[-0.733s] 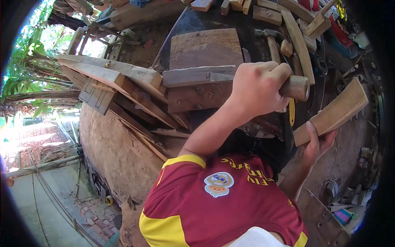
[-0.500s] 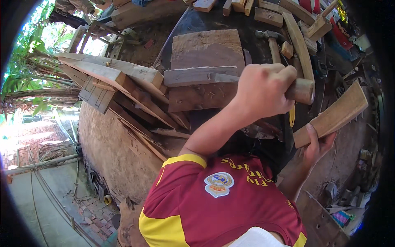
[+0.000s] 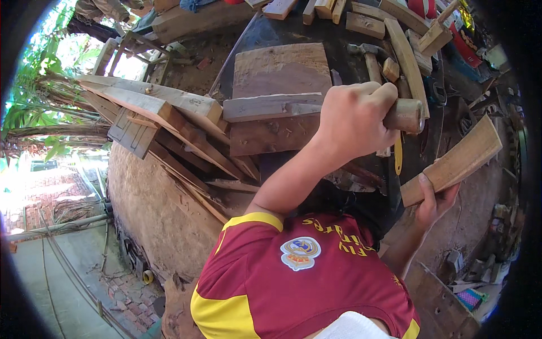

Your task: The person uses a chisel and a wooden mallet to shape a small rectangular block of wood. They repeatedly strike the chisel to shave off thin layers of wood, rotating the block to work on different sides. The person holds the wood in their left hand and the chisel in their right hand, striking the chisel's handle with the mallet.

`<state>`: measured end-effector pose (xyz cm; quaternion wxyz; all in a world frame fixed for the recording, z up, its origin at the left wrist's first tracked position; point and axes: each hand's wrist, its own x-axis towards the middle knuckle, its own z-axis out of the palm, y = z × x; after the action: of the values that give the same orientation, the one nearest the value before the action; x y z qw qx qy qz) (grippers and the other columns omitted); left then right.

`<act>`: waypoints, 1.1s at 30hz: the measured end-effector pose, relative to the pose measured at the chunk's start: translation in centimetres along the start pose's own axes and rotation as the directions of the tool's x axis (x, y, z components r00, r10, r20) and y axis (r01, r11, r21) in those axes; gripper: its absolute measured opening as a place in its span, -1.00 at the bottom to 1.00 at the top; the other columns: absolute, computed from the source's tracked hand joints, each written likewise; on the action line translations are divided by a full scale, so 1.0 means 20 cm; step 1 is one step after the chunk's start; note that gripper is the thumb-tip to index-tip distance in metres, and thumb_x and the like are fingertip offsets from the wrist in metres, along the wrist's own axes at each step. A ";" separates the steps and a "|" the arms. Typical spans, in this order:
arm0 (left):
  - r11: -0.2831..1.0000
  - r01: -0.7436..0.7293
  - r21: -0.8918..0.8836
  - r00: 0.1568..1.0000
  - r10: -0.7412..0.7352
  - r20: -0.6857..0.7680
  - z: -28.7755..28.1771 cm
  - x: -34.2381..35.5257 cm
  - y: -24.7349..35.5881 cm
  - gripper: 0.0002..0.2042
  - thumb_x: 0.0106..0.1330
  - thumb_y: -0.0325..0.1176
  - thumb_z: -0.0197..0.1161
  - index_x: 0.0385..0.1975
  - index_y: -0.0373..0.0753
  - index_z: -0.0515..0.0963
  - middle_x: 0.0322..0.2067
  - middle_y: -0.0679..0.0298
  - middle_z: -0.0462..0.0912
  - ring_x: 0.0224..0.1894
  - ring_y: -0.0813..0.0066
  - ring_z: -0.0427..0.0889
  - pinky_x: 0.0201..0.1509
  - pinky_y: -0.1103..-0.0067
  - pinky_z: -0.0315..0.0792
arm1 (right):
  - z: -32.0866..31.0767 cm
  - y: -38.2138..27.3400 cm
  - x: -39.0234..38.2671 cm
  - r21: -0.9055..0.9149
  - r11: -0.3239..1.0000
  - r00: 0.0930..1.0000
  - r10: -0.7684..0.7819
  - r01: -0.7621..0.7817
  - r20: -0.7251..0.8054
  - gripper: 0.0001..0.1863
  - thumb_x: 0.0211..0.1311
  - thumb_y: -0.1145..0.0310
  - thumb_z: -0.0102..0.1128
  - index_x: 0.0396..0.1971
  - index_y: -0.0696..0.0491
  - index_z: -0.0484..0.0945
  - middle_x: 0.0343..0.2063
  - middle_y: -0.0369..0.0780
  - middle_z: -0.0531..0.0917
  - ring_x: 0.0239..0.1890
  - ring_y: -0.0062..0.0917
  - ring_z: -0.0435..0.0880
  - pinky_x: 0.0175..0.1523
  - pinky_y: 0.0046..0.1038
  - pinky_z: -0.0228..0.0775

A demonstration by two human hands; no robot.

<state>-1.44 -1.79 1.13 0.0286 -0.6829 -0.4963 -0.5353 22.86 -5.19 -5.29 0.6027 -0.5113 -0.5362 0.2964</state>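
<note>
My left hand (image 3: 353,121) is closed in a fist around a round wooden tool handle (image 3: 405,115), whose blunt end sticks out to the right; the working end is hidden by the fist. My right hand (image 3: 433,199) grips the lower end of a curved, pale wooden piece (image 3: 454,164) that slants up to the right. The two hands are apart, the handle above and left of the wooden piece. Below them is a dark workbench (image 3: 339,34).
Rough boards (image 3: 279,70) and planks (image 3: 164,104) are stacked on the left of the bench. A hammer (image 3: 370,56), small wood blocks (image 3: 367,24) and a long curved slat (image 3: 409,56) lie at the back. A yellow-handled tool (image 3: 397,156) lies under my left hand. Scraps litter the ground (image 3: 468,277) at right.
My left fist with the handle dipped right and down, then came back up and left. The curved wooden piece in my right hand shifted slightly lower.
</note>
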 end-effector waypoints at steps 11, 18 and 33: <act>0.999 0.043 0.008 0.999 -0.043 0.010 -0.02 0.00 -0.02 -0.78 -0.30 -0.38 0.30 -0.61 -0.21 0.43 -0.66 0.20 0.48 -0.56 0.18 0.53 -0.52 0.42 0.41 | -0.03 -0.01 -0.02 0.049 0.998 0.999 0.043 -0.043 -0.006 -0.23 -0.16 0.64 0.29 0.18 0.19 0.22 -0.01 -0.07 0.46 0.02 -0.33 0.46 0.11 -0.33 0.32; 0.999 0.036 -0.013 0.999 -0.037 -0.002 -0.03 0.01 -0.03 -0.78 -0.30 -0.39 0.29 -0.59 -0.22 0.45 -0.65 0.18 0.49 -0.55 0.16 0.54 -0.50 0.42 0.42 | -0.12 -0.16 -0.08 0.165 0.986 1.000 -0.026 0.024 0.012 -0.27 -0.15 0.68 0.20 0.16 0.22 0.22 -0.02 -0.10 0.47 -0.05 -0.46 0.47 0.06 -0.46 0.32; 0.999 0.046 -0.001 0.998 -0.046 -0.052 -0.04 0.02 -0.04 -0.80 -0.26 -0.39 0.30 -0.60 -0.22 0.45 -0.67 0.14 0.47 -0.57 0.13 0.53 -0.50 0.41 0.42 | -0.09 -0.22 -0.07 -0.056 0.997 0.996 -0.046 0.050 0.071 -0.25 -0.12 0.64 0.26 0.18 0.23 0.20 -0.01 -0.09 0.47 -0.03 -0.41 0.48 0.12 -0.42 0.27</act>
<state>-2.58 -1.50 1.43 0.0294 -0.6573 -0.5111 -0.5531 23.37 -8.29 -1.56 0.5756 -0.5049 -0.5774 0.2835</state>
